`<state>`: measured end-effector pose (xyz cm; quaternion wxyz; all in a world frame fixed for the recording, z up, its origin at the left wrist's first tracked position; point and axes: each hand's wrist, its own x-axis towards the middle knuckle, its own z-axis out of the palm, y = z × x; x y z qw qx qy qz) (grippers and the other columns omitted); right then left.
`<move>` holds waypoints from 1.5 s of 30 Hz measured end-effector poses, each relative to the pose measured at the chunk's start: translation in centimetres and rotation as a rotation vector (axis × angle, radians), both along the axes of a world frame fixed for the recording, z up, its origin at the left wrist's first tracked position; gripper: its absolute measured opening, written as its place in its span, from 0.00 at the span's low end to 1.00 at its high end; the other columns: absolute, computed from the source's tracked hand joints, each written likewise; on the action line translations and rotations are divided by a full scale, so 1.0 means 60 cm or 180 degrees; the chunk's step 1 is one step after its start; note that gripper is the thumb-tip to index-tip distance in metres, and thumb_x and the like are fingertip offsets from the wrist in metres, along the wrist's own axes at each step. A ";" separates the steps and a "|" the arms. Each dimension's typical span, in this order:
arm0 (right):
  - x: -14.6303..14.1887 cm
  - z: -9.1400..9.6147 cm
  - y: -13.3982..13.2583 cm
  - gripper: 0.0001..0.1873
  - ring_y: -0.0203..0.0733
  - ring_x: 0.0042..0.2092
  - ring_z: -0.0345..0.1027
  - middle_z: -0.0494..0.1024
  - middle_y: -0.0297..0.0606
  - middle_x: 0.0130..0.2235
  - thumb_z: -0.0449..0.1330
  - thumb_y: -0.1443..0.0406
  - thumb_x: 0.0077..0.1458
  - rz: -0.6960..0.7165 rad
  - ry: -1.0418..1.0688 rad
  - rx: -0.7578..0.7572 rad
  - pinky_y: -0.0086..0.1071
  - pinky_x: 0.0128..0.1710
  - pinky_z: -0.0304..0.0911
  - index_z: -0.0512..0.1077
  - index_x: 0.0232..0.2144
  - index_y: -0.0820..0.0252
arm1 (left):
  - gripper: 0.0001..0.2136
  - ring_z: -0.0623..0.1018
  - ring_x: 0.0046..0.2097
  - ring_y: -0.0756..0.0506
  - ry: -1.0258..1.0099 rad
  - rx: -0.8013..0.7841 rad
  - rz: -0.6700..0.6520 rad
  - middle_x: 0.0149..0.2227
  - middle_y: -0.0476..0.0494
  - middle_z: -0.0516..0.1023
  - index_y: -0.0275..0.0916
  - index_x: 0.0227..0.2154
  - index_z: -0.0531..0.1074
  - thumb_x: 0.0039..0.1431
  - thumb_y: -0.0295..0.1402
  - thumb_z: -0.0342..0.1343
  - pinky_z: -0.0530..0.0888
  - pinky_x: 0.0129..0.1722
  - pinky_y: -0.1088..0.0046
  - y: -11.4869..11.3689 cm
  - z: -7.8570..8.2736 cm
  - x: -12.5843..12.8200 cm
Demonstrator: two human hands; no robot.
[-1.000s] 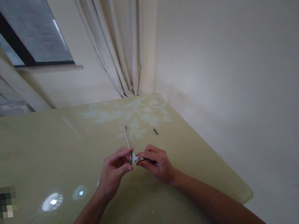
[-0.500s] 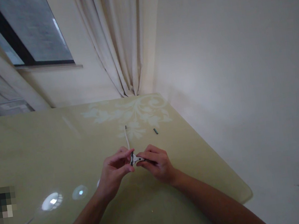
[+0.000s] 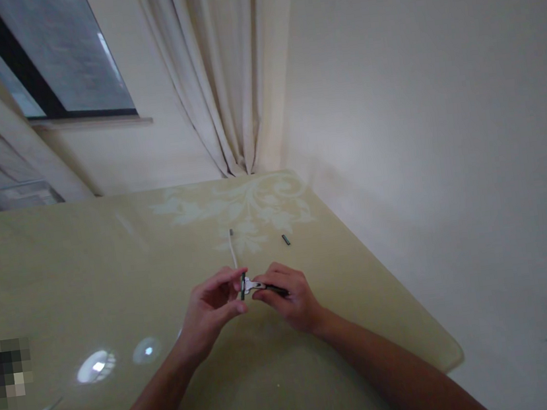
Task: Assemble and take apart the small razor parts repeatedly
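Above the table, my right hand (image 3: 289, 296) is closed round the dark handle of a razor (image 3: 254, 285), whose silver neck points left. At its left end the razor's dark crosswise head stands between the thumb and forefinger of my left hand (image 3: 211, 312), which pinch it at its two ends. A small dark strip, looking like a razor cartridge (image 3: 286, 239), lies on the table beyond my right hand. Behind my left hand lies a thin white stick with a grey tip (image 3: 232, 246); its near end is hidden by the fingers.
The glossy pale green table (image 3: 353, 368) has a white floral pattern at its far right corner. Another thin white piece (image 3: 50, 409) lies at the left, beside a blurred-out patch. Curtains (image 3: 222, 71), a window (image 3: 65, 51) and a wall (image 3: 416, 114) stand behind and to the right.
The razor has turned slightly, so more of its dark handle and the underside of its head show. Both hands keep nearly the same place.
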<state>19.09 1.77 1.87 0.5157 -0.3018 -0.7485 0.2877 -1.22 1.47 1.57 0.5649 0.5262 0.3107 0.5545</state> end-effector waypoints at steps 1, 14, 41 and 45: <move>0.000 0.001 0.000 0.14 0.37 0.32 0.67 0.76 0.37 0.31 0.65 0.56 0.64 -0.0004 -0.0011 0.0009 0.29 0.32 0.63 0.83 0.43 0.59 | 0.23 0.73 0.36 0.50 0.0011 -0.0018 0.0005 0.33 0.48 0.73 0.47 0.45 0.84 0.42 0.30 0.77 0.71 0.36 0.76 -0.001 0.001 0.000; 0.002 0.000 0.007 0.14 0.37 0.31 0.65 0.73 0.36 0.31 0.63 0.56 0.65 -0.0074 -0.0208 -0.0100 0.30 0.32 0.62 0.83 0.43 0.58 | 0.19 0.72 0.35 0.49 0.0294 -0.0044 0.0320 0.32 0.49 0.73 0.43 0.42 0.84 0.44 0.31 0.75 0.71 0.35 0.75 0.002 0.007 0.005; 0.173 -0.067 0.182 0.09 0.43 0.36 0.75 0.83 0.41 0.35 0.64 0.62 0.55 -0.2378 -0.0962 -0.1141 0.34 0.39 0.66 0.81 0.37 0.60 | 0.19 0.76 0.39 0.39 0.5086 0.0710 0.1234 0.34 0.41 0.76 0.42 0.28 0.69 0.66 0.51 0.49 0.66 0.41 0.65 0.052 -0.038 0.003; 0.171 -0.069 0.188 0.10 0.45 0.37 0.74 0.82 0.44 0.37 0.64 0.63 0.58 -0.2532 -0.1449 -0.0973 0.34 0.39 0.64 0.83 0.38 0.62 | 0.17 0.76 0.39 0.40 0.5242 0.0760 0.1214 0.35 0.40 0.76 0.41 0.29 0.70 0.70 0.44 0.45 0.66 0.41 0.65 0.054 -0.040 0.006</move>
